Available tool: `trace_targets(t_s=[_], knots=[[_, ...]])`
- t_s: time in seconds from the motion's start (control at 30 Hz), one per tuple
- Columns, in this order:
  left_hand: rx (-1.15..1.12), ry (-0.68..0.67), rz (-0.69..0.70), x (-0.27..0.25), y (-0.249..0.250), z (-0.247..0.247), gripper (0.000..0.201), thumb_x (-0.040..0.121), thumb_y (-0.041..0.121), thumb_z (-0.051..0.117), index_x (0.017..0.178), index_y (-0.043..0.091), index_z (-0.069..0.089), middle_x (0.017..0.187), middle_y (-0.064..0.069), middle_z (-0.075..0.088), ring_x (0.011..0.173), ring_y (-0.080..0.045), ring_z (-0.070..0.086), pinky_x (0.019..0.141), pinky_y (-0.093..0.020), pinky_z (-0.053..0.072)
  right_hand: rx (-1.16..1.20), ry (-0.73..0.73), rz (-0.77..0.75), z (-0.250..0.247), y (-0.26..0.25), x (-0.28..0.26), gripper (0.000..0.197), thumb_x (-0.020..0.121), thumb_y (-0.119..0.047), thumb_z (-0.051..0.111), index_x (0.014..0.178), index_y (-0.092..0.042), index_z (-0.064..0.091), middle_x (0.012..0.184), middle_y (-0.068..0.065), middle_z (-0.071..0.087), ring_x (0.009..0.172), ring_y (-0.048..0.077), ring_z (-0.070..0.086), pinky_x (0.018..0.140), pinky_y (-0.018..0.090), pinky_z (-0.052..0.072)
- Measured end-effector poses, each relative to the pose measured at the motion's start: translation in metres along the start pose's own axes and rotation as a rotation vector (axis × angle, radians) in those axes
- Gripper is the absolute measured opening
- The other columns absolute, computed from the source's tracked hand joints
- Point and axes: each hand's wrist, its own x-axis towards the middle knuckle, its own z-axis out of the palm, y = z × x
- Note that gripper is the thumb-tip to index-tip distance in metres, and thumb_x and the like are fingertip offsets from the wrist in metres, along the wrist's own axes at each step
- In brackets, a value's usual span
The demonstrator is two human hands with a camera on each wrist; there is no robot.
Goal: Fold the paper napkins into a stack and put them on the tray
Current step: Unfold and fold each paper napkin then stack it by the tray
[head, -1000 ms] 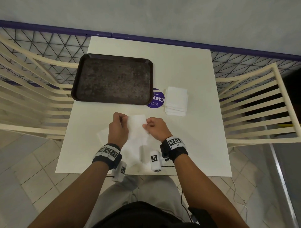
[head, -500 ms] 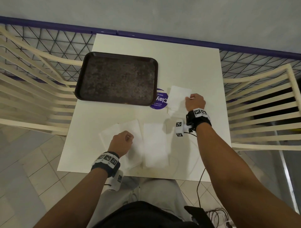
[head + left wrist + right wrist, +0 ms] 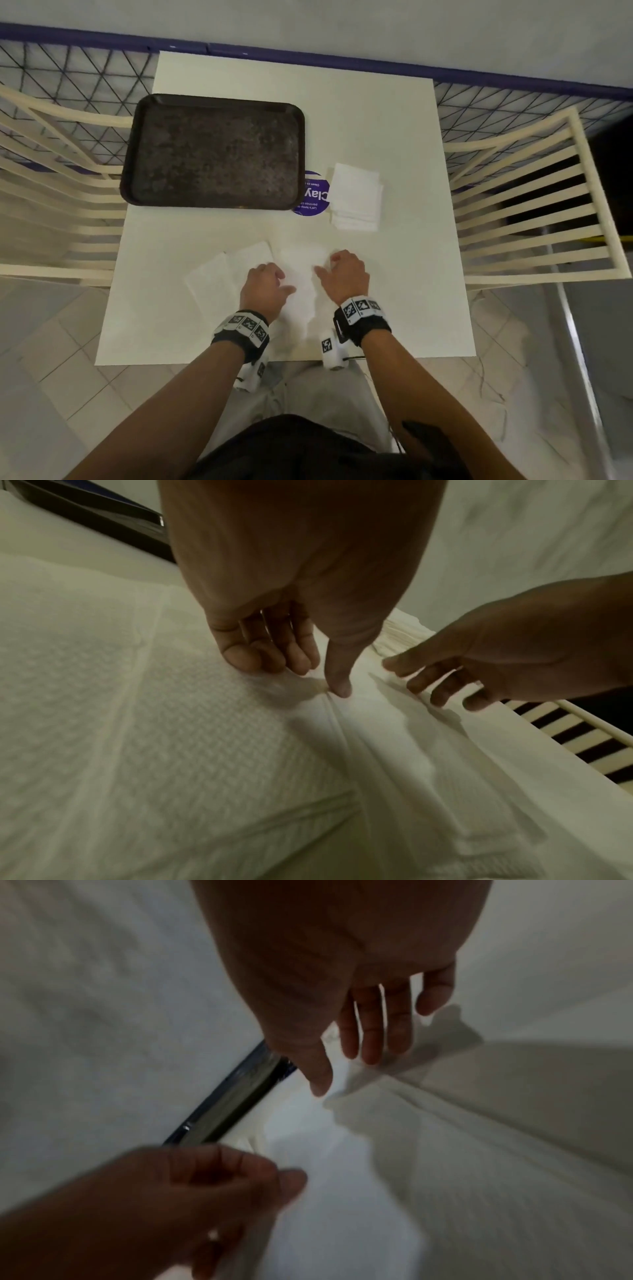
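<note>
A dark brown tray (image 3: pixel 127 185) lies at the table's far left. To its right sits a stack of folded white napkins (image 3: pixel 356 195). One unfolded napkin (image 3: pixel 301 263) lies flat near the front edge, between my hands. My left hand (image 3: pixel 278 281) rests on its left edge, fingers bent, fingertips and thumb touching paper (image 3: pixel 394 737); nothing is pinched. My right hand (image 3: pixel 329 269) hovers at its right edge with straight, spread fingers (image 3: pixel 371 1042). More unfolded napkins (image 3: pixel 215 277) overlap to the left.
A round purple sticker (image 3: pixel 313 200) shows between tray and stack. Cream slatted chairs stand at the left (image 3: pixel 51 144) and right (image 3: pixel 531 212) of the white table (image 3: pixel 394 120). A wire fence and wall run behind it.
My right hand has come back from the folded stack to the near napkin's right edge. My left hand slid right from the overlapping napkins onto the middle one.
</note>
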Motion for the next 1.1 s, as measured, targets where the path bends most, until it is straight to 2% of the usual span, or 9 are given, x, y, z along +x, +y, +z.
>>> trace_targets(t_s=[0.13, 0.3, 0.43, 0.53, 0.7, 0.83, 0.93, 1.03, 1.1], knots=[[0.044, 0.007, 0.013, 0.000, -0.001, 0.002, 0.032, 0.086, 0.041, 0.081, 0.103, 0.020, 0.063, 0.103, 0.002, 0.057, 0.093, -0.016, 0.058, 0.083, -0.037, 0.055, -0.093, -0.041, 0.081, 0.019, 0.002, -0.015, 0.055, 0.085, -0.055, 0.071, 0.124, -0.020, 0.057, 0.124, 0.001, 0.061, 0.120, 0.025, 0.054, 0.099, 0.045, 0.047], [-0.015, 0.006, 0.083, 0.001, -0.007, 0.001, 0.017, 0.094, 0.031, 0.074, 0.096, 0.016, 0.067, 0.100, -0.002, 0.061, 0.096, -0.021, 0.055, 0.086, -0.041, 0.053, 0.097, -0.054, 0.162, 0.020, 0.000, -0.010, 0.018, 0.085, -0.033, 0.077, 0.086, -0.021, 0.064, 0.090, -0.001, 0.068, 0.095, 0.025, 0.068, 0.088, 0.037, 0.054], [-0.010, -0.011, 0.104, 0.002, -0.013, -0.003, 0.005, 0.094, 0.019, 0.072, 0.096, 0.018, 0.068, 0.099, -0.001, 0.060, 0.101, -0.025, 0.056, 0.088, -0.040, 0.051, 0.254, -0.024, 0.169, 0.013, 0.003, -0.007, 0.020, 0.086, -0.028, 0.079, 0.096, -0.014, 0.069, 0.092, -0.003, 0.065, 0.087, 0.016, 0.060, 0.076, 0.018, 0.039], [-0.011, -0.016, 0.084, 0.001, -0.012, -0.005, 0.006, 0.093, 0.017, 0.072, 0.096, 0.019, 0.067, 0.098, 0.001, 0.058, 0.100, -0.022, 0.053, 0.086, -0.033, 0.047, 0.320, -0.007, 0.168, 0.004, 0.007, -0.004, 0.025, 0.086, -0.031, 0.079, 0.099, -0.011, 0.069, 0.093, -0.003, 0.065, 0.086, 0.015, 0.056, 0.079, 0.017, 0.037], [-0.051, -0.011, 0.029, 0.001, -0.005, -0.006, 0.005, 0.094, 0.018, 0.070, 0.094, 0.022, 0.066, 0.101, -0.001, 0.062, 0.095, -0.017, 0.056, 0.082, -0.031, 0.049, 0.316, 0.062, 0.151, -0.008, 0.011, 0.000, 0.043, 0.088, -0.031, 0.076, 0.065, -0.012, 0.045, 0.062, 0.002, 0.047, 0.063, 0.022, 0.041, 0.050, 0.019, 0.029], [-0.100, 0.034, 0.029, 0.000, 0.003, -0.009, 0.009, 0.099, 0.025, 0.063, 0.099, 0.019, 0.070, 0.103, 0.000, 0.067, 0.095, -0.020, 0.063, 0.086, -0.035, 0.054, 0.349, 0.055, 0.170, -0.010, 0.013, -0.002, 0.044, 0.088, -0.035, 0.076, 0.064, -0.003, 0.057, 0.064, 0.008, 0.055, 0.066, 0.026, 0.048, 0.064, 0.027, 0.036], [-0.146, 0.031, 0.056, -0.001, 0.012, -0.012, 0.017, 0.101, 0.028, 0.061, 0.109, 0.019, 0.073, 0.106, 0.000, 0.069, 0.096, -0.021, 0.064, 0.093, -0.038, 0.054, 0.344, 0.066, 0.146, -0.012, 0.013, -0.005, 0.031, 0.089, -0.039, 0.075, 0.094, -0.009, 0.076, 0.106, 0.007, 0.074, 0.098, 0.024, 0.064, 0.085, 0.022, 0.039], [-0.200, -0.009, 0.032, 0.000, 0.025, -0.015, 0.029, 0.102, 0.033, 0.061, 0.125, 0.020, 0.071, 0.119, 0.000, 0.069, 0.103, -0.019, 0.064, 0.101, -0.036, 0.051, 0.344, 0.082, 0.028, -0.019, 0.012, -0.007, 0.041, 0.091, -0.036, 0.072, 0.062, -0.017, 0.051, 0.066, 0.006, 0.059, 0.064, 0.017, 0.044, 0.070, 0.026, 0.035], [-0.249, -0.040, 0.013, 0.000, 0.035, -0.018, 0.036, 0.102, 0.036, 0.062, 0.133, 0.020, 0.067, 0.123, 0.003, 0.068, 0.104, -0.015, 0.062, 0.103, -0.033, 0.049, 0.392, 0.082, -0.033, -0.025, 0.010, -0.009, 0.051, 0.092, -0.032, 0.072, 0.059, -0.009, 0.040, 0.057, 0.002, 0.038, 0.059, 0.017, 0.030, 0.061, 0.029, 0.030]])
